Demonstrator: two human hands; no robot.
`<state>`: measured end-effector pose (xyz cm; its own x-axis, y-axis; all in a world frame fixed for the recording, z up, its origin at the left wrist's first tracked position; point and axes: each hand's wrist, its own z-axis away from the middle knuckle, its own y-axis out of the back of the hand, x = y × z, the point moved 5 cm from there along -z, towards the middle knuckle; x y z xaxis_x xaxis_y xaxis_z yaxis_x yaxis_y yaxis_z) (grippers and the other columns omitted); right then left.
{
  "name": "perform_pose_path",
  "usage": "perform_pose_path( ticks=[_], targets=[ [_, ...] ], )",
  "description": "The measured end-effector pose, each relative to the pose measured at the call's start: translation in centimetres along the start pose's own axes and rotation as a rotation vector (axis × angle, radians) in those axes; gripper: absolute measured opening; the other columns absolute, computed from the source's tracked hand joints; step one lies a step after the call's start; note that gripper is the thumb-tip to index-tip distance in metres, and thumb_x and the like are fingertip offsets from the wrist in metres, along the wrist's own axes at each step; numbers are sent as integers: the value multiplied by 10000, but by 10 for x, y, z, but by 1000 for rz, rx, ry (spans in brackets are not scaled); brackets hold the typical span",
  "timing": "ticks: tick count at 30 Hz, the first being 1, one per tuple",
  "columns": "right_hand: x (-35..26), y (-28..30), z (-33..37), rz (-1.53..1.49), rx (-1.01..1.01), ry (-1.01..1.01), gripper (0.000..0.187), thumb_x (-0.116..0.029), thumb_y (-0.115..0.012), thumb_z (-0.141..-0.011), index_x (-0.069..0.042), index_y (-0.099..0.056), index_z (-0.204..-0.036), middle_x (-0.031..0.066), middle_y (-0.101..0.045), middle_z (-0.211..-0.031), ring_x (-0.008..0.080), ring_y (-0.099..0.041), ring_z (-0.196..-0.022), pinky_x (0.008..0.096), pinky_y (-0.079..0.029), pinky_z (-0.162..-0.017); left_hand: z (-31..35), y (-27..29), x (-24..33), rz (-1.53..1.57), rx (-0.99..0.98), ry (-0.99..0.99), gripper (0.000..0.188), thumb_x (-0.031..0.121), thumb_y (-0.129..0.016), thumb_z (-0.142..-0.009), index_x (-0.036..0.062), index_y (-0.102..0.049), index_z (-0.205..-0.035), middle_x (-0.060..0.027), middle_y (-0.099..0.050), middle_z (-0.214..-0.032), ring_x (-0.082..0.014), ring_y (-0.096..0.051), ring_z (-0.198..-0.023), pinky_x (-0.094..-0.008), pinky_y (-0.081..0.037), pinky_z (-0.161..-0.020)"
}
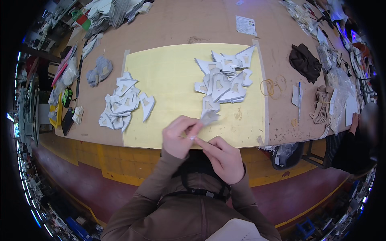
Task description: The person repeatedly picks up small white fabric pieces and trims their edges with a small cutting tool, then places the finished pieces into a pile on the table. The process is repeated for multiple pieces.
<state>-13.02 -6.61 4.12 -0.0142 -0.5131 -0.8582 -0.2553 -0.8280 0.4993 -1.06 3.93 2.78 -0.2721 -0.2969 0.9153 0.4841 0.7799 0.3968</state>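
My left hand (179,135) is closed in a pinch above the front of the yellow sheet (169,96), its fingertips on a blurred white-grey cut piece (210,117). Close beside it, my right hand (226,160) reaches in with thumb and index finger together. A tiny white bit (192,137) shows where the fingertips of both hands meet; what it belongs to is too small to tell. Ahead on the right lies a pile of white cut pieces with cut-out openings (223,84). Another such pile (124,100) is on the left, with a single piece (147,106) at its right side.
Tape strips edge the sheet on the brown-covered table (277,120). Right of it lie rubber bands (272,88), dark cloth (305,63) and a bundle of brown pieces (323,104). A grey bundle (99,71) and a phone (67,121) are left. Another person's hand (354,121) rests at far right.
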Motion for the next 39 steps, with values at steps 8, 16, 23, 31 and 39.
perform_pose_path(
  ticks=[8,16,23,31,39],
  targets=[
    [14,5,1,-58,-25,-76,400,26,-685,-836,-37,-655,-1230,100,-598,-811,220,-567,-645,293,-465,-608,-15,104,-35,-621,375,-121,283,92,-749,-813,24,-685,-1080,-93,-637,-998,-198,-587,-901,-333,-465,-800],
    [-3,24,8,-226,113,-46,379,49,-695,-827,-14,-657,-1199,123,-634,-880,219,-628,-717,301,-495,-638,-32,-19,-20,-379,72,-236,274,129,-758,-814,19,-671,-1049,-104,-643,-1026,-218,-598,-909,-339,-475,-828],
    [13,24,12,-142,255,-164,379,48,-689,-835,-16,-658,-1207,126,-639,-924,227,-645,-773,287,-503,-672,-10,-32,-31,205,-224,235,291,47,-728,-862,-23,-630,-1128,-74,-674,-913,-138,-633,-782,-256,-508,-769],
    [9,21,2,-62,354,-112,334,59,-679,-838,20,-673,-1169,111,-648,-922,145,-563,-707,253,-458,-637,6,-22,-3,591,-280,201,474,-71,-677,-874,-29,-473,-1301,-104,-654,-994,-131,-614,-916,-276,-500,-850],
    [13,20,6,-102,374,-119,335,69,-684,-825,22,-681,-1157,103,-648,-913,133,-554,-698,242,-449,-635,10,-22,-1,389,-329,48,294,-53,-685,-884,-67,-573,-1155,-89,-630,-1029,-116,-587,-924,-260,-492,-845]
  ],
)
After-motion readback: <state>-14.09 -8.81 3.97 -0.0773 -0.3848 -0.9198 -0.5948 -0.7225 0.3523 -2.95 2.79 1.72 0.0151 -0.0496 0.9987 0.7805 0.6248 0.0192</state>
